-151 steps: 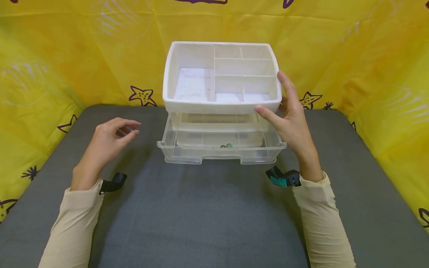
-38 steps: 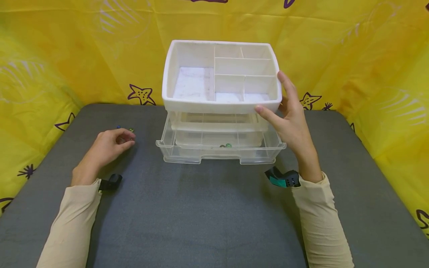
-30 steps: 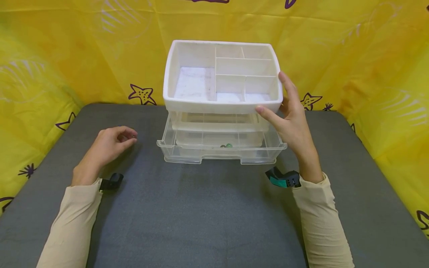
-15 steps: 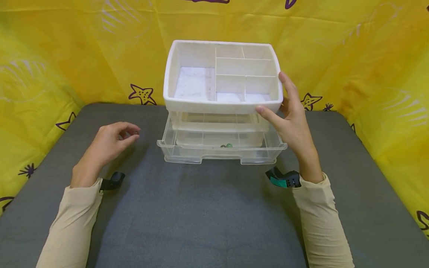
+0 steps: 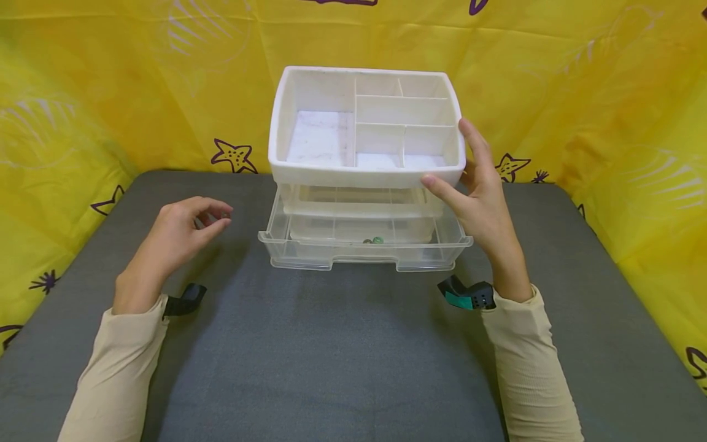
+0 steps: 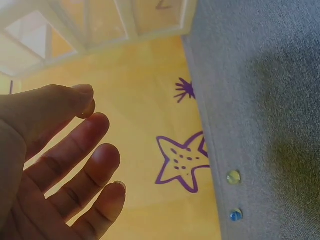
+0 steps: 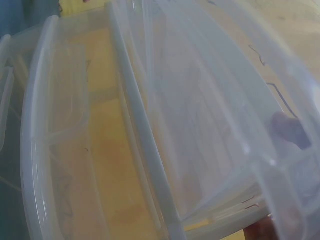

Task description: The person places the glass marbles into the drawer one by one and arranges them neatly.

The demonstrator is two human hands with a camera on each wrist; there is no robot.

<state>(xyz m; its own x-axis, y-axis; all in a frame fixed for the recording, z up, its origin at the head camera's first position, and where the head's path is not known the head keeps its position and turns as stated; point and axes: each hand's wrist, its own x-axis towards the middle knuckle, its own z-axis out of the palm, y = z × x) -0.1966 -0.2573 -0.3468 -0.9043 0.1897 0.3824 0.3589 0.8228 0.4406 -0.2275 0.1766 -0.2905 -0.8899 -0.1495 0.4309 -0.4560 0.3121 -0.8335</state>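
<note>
Two bare hands are at work, their forearms in cream-coloured fabric sleeves entering from about 8 o'clock and from between 4 and 5 o'clock. The left hand hangs above the dark grey cloth-like tabletop, between 8 and 9 o'clock of the white rectangular plastic compartment tray. Its back faces up, with thumb and index tip nearly together, pinching what appears to be a small brownish round glass marble; the other fingers are loosely bent and slightly apart.

The right hand grips the tray's 4 o'clock corner, thumb along the front wall, the other fingers round the right side, the space between spread wide. The tray tops the stack at 12 o'clock; beneath, a clear shallow plastic drawer juts toward 6 o'clock, with a green round marble and a darker round marble inside.

In the left wrist view, a yellow-green glass marble lies at 4 o'clock and a blue glass marble near 5, both on the tabletop.
</note>
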